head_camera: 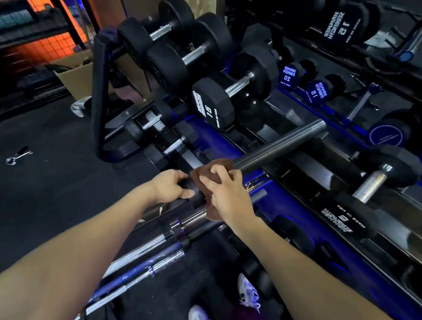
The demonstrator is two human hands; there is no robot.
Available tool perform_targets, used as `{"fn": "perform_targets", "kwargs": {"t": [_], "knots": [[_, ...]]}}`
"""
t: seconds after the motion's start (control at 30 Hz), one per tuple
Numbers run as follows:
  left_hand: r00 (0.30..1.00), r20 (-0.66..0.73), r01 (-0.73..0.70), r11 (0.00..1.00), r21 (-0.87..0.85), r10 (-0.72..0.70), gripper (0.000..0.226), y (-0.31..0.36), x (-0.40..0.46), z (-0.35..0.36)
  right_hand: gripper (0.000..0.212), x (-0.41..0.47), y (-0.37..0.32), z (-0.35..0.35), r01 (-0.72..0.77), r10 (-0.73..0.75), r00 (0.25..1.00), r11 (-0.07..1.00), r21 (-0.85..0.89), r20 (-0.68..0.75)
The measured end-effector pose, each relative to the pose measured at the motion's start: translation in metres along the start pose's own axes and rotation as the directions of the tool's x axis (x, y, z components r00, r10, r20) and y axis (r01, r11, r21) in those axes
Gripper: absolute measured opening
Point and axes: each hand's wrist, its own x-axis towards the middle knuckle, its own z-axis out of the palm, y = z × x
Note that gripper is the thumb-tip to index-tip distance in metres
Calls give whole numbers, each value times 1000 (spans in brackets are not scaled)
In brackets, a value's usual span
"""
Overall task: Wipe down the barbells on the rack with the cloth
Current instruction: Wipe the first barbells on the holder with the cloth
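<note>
a gym: dumbbells (234, 87) racked in rows (294, 120), rubber floor (42, 186).

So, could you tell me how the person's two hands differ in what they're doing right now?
The right hand grips the brown cloth around the barbell sleeve, while the left hand holds the dark bar bare, without cloth. The right hand sits farther up the bar; the left is nearer the person. Both grasp the same barbell.

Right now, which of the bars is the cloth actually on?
The dark grey barbell angled up across the rack; the brown cloth wraps its near end. The chrome bars lower down are bare.
</note>
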Motion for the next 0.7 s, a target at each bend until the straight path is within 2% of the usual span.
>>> {"fn": "perform_targets", "kwargs": {"t": [0.1, 0.17, 0.23, 0.33, 0.4, 0.53, 0.7], "knots": [[998, 49, 43, 999, 30, -45, 60, 4, 2, -6, 54, 5, 25, -2, -23, 23, 1000, 999, -34, -8], [994, 97, 51, 997, 61, -57, 52, 8, 3, -10, 52, 11, 42, -8, -36, 35, 999, 997, -68, -25], [987, 141, 64, 993, 103, -78, 50, 14, 3, -12, 52, 16, 56, -17, -79, 78, 996, 997, -21, -44], [987, 134, 65, 984, 163, -87, 63, 28, 11, -12, 51, 20, 76, -27, -112, 115, 989, 993, 33, -95], [998, 62, 14, 975, 224, -29, 69, 46, 22, -4, 51, 24, 91, -31, -126, 130, 984, 991, 40, -119], [980, -109, -114, 922, 369, 165, 64, 90, 39, 26, 53, 32, 122, -40, -158, 161, 977, 987, 35, -142], [942, -171, -165, 839, 518, 290, 63, 125, 58, 60, 53, 43, 161, -55, -230, 236, 958, 972, 54, -160]]}}
